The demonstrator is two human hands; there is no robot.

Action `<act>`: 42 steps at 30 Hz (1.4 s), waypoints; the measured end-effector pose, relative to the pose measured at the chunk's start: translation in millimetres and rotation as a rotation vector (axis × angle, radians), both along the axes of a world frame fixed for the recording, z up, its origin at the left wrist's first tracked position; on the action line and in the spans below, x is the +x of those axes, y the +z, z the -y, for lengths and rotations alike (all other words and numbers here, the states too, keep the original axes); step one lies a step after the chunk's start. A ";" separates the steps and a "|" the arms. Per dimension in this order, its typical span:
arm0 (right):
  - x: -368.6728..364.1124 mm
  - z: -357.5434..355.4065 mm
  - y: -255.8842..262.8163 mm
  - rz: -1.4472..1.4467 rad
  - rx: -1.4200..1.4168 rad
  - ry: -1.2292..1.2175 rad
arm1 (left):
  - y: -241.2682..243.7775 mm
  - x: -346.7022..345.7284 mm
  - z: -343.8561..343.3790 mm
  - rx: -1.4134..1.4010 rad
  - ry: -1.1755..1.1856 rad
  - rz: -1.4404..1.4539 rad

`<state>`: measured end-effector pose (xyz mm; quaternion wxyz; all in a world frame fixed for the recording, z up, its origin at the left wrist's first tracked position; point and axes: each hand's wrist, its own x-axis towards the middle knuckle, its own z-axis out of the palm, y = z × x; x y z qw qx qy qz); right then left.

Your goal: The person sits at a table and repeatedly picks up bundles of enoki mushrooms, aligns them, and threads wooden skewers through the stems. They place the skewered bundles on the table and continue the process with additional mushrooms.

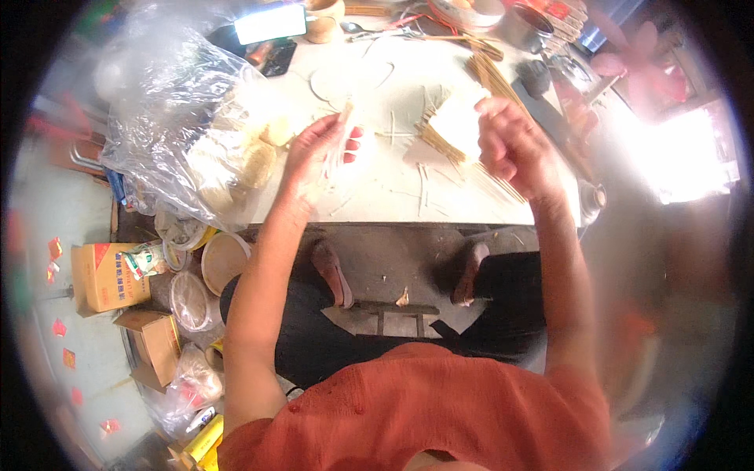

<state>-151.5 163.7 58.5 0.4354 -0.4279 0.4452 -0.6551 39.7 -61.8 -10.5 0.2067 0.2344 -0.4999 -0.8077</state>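
My left hand (pixel 312 147) is raised over the left-middle of the white table (pixel 353 203). Pinched between its thumb and fingers are thin pale strips (pixel 334 158), whose ends hang down across the palm. My right hand (pixel 515 144) hovers at the right with curled fingers; whether something thin is between them is lost in the glare. Just left of it lies a bundle of short thin sticks (pixel 442 144), its upper side washed out white. Longer thin sticks (pixel 500 185) run beneath the right hand. Loose pale strips (pixel 422 185) are scattered between the hands.
A large clear plastic bag (pixel 171 112) with tan fibrous lumps (pixel 257 163) covers the table's left. A lit phone (pixel 271 25), a wooden cup (pixel 322 29) and a metal pot (pixel 527 26) stand at the back. Cardboard boxes (pixel 112 285) and plastic tubs (pixel 225 263) are on the floor.
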 end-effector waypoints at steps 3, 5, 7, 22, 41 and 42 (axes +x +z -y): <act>9.9 6.0 -28.8 -0.373 0.184 -0.030 | 4.7 -4.3 -2.3 0.019 0.018 0.013; 29.7 11.2 -41.1 -0.533 0.332 -0.195 | 7.2 -3.6 -2.7 0.027 0.053 0.024; 36.4 13.8 -37.3 -0.658 0.417 -0.174 | 8.7 -2.2 -4.2 0.030 0.104 0.021; 35.3 -3.9 -46.2 -0.791 0.364 -0.342 | 0.6 -5.5 -6.6 0.215 0.016 -0.077; 35.6 -12.2 -43.1 -0.829 0.474 -0.346 | -0.3 -13.1 -12.0 -0.079 0.062 0.070; 35.9 -12.6 -42.9 -0.831 0.481 -0.348 | -0.8 -13.3 -11.7 -0.079 0.056 0.065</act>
